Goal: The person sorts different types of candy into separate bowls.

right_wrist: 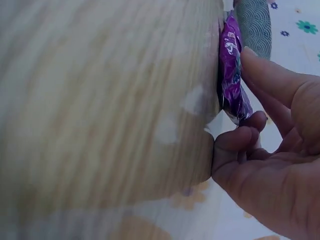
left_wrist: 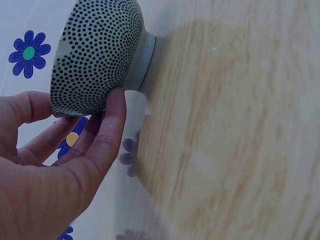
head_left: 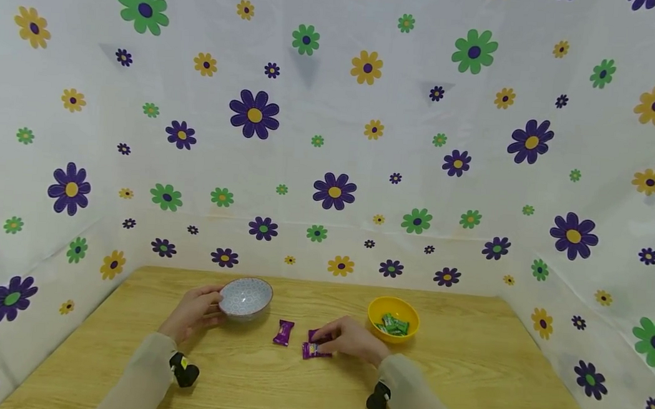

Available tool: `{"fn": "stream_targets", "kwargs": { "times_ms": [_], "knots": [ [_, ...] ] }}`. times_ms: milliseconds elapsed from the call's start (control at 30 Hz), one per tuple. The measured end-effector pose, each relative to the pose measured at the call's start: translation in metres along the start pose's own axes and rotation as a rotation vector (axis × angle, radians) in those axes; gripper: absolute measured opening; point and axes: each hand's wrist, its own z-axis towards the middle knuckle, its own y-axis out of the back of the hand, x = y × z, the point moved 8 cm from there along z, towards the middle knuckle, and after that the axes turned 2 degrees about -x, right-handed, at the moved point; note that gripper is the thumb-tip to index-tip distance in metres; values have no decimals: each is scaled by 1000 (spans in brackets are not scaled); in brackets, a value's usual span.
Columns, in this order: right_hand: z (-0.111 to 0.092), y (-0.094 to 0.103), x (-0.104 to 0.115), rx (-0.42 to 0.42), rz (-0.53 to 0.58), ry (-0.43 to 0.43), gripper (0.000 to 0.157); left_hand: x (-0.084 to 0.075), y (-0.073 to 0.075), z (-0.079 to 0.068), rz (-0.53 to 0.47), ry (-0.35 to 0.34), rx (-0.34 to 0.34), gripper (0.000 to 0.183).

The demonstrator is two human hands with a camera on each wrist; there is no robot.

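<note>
My left hand [head_left: 197,312] holds the side of a patterned bowl [head_left: 245,296] at the left back of the table. In the left wrist view, the thumb lies by the rim and the fingers curl under the bowl's dotted outside [left_wrist: 100,55]. My right hand [head_left: 353,339] is at two purple-wrapped candies near the middle, which it partly covers. It pinches the nearer purple candy [head_left: 311,351], its thumb on the wrapper [right_wrist: 231,62] in the right wrist view; the far fingertips are hidden. Another purple candy [head_left: 283,332] lies between the hands.
A yellow bowl [head_left: 410,325] with several green-wrapped candies [head_left: 393,325] stands to the right of my right hand. The wooden table [head_left: 271,395] meets a white flower-print sheet [head_left: 307,166] at its back and sides.
</note>
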Motion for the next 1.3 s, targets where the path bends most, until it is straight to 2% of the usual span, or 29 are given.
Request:
{"fn": "stream_targets", "kwargs": {
  "times_ms": [133, 467, 933, 1067, 1300],
  "knots": [
    [1, -4, 7, 6, -42, 16, 18, -2, 0, -2, 11, -6, -2, 51],
    [-1, -3, 7, -24, -118, -21, 11, -3, -1, -2, 33, -22, 10, 52],
    [-3, -4, 6, 57, -158, 25, 4, 0, -1, 1, 0, -14, 13, 52],
    [-2, -2, 2, 52, -124, 22, 4, -1, -1, 0, -5, -7, 9, 52],
    [-2, 6, -5, -3, 1, -8, 8, -1, -1, 0, -12, -4, 12, 52]
  ]
}}
